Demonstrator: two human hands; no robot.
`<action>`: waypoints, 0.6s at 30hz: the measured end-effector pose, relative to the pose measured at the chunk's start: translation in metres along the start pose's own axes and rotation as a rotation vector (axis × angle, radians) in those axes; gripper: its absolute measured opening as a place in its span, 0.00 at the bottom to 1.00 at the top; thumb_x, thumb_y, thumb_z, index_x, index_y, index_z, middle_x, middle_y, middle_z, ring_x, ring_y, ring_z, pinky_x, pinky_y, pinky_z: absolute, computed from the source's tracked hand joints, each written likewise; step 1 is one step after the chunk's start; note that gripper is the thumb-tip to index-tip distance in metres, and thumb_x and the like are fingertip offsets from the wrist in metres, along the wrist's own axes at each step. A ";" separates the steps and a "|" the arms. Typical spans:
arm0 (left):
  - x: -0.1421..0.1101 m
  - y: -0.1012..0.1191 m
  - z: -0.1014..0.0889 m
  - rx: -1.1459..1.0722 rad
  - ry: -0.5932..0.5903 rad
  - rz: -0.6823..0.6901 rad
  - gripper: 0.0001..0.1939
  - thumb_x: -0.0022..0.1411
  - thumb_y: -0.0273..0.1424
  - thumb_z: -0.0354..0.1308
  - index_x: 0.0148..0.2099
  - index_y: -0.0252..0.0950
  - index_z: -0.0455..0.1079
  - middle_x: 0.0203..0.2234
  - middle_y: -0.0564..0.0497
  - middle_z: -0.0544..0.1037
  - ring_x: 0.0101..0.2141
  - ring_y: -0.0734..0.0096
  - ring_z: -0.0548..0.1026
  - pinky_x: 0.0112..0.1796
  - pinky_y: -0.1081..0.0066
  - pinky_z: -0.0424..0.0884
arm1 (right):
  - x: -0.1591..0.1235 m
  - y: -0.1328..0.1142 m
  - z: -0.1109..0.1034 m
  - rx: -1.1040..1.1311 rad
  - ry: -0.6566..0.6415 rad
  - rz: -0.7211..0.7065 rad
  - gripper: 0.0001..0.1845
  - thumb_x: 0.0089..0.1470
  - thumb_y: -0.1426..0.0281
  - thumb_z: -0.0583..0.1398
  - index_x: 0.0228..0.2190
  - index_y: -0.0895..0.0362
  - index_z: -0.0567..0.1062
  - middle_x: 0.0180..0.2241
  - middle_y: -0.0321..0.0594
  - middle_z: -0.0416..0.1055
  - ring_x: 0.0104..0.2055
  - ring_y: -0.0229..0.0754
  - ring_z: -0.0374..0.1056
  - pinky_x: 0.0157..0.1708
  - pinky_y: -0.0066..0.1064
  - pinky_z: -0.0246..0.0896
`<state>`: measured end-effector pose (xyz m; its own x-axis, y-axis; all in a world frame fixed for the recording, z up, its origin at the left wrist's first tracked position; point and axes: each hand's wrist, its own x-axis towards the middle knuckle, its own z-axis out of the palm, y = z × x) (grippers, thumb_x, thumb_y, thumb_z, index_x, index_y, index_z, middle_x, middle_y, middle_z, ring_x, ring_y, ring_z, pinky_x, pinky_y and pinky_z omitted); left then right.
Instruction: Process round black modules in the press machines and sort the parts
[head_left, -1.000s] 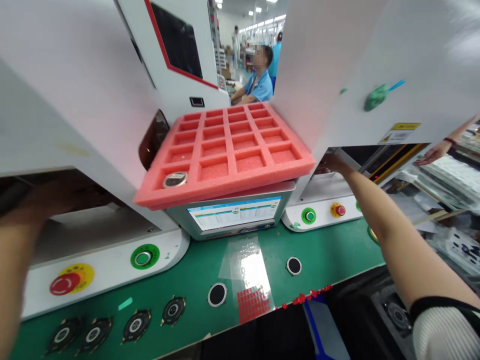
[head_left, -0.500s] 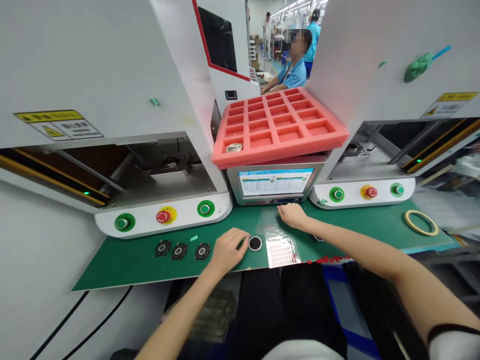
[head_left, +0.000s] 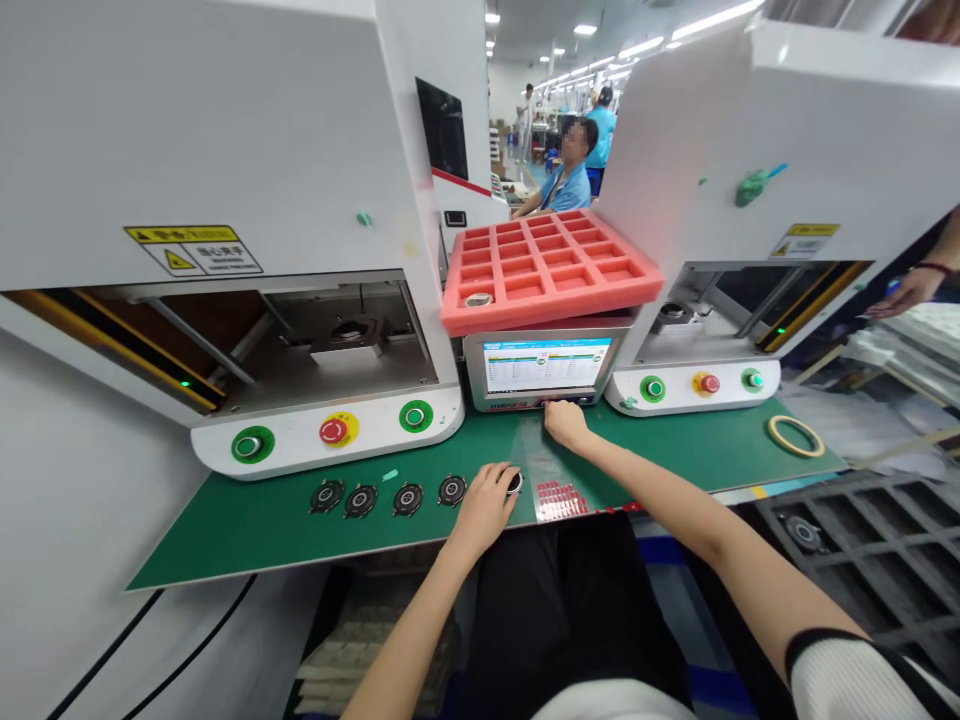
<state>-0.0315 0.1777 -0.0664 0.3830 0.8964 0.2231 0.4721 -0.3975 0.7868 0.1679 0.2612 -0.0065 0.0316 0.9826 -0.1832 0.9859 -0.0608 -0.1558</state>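
Observation:
My left hand reaches over the green mat, its fingers closed around a round watch case with a dark face and silver rim, partly covered by the fingers. Just left of that hand lies a black round watch part, at the end of a row of several similar ones. My right hand is curled near the lower edge of the small monitor; whatever its fingertips pinch is hidden. Between the hands, a clear sheet with small red stickers lies at the mat's front edge.
Two white press machines stand left and right, with button panels along their fronts. A pink foam tray rests on the monitor. Tape roll and dark compartment tray are at right. Another person's hand shows at far right.
My left hand has shifted right onto the watch case, uncovering a black watch part beside the row. My right hand stays near the monitor's lower edge, fingers curled. The view has tilted up slightly.

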 end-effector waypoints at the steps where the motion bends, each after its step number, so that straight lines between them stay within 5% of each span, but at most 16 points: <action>1: 0.003 0.001 0.001 -0.049 0.006 -0.023 0.15 0.56 0.25 0.59 0.47 0.38 0.72 0.47 0.43 0.76 0.52 0.54 0.70 0.57 0.46 0.63 | -0.003 -0.002 -0.004 0.049 0.021 0.002 0.20 0.61 0.63 0.60 0.50 0.61 0.70 0.50 0.47 0.69 0.48 0.45 0.69 0.47 0.43 0.69; 6: 0.006 0.018 0.003 -0.383 0.091 -0.189 0.16 0.60 0.38 0.59 0.46 0.34 0.73 0.44 0.40 0.78 0.48 0.55 0.75 0.52 0.50 0.71 | -0.032 -0.002 -0.015 0.357 0.155 -0.029 0.18 0.61 0.63 0.59 0.49 0.60 0.71 0.48 0.45 0.70 0.46 0.43 0.70 0.45 0.41 0.70; 10: -0.015 0.058 0.007 -0.682 0.135 -0.316 0.25 0.66 0.46 0.49 0.46 0.27 0.72 0.43 0.37 0.79 0.42 0.59 0.80 0.46 0.57 0.77 | -0.095 0.000 -0.003 0.673 0.256 -0.137 0.12 0.64 0.64 0.55 0.39 0.60 0.73 0.37 0.41 0.74 0.38 0.38 0.72 0.40 0.35 0.71; 15: -0.049 0.117 0.019 -1.010 0.253 -0.419 0.16 0.57 0.39 0.64 0.44 0.33 0.75 0.42 0.46 0.80 0.43 0.65 0.79 0.45 0.67 0.77 | -0.184 0.000 0.012 1.100 0.388 -0.221 0.09 0.56 0.64 0.61 0.37 0.56 0.71 0.37 0.40 0.75 0.39 0.39 0.75 0.39 0.31 0.73; 18: -0.066 0.136 0.027 -0.876 0.291 -0.290 0.10 0.61 0.34 0.62 0.43 0.35 0.75 0.38 0.49 0.80 0.40 0.70 0.78 0.43 0.72 0.77 | -0.212 0.002 0.016 1.398 0.504 -0.242 0.07 0.50 0.71 0.66 0.31 0.55 0.73 0.32 0.36 0.76 0.36 0.37 0.75 0.37 0.29 0.74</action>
<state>0.0285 0.0595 0.0104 0.0774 0.9970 -0.0062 -0.2873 0.0283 0.9574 0.1607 0.0496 0.0165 0.2338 0.9311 0.2799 0.0374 0.2790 -0.9596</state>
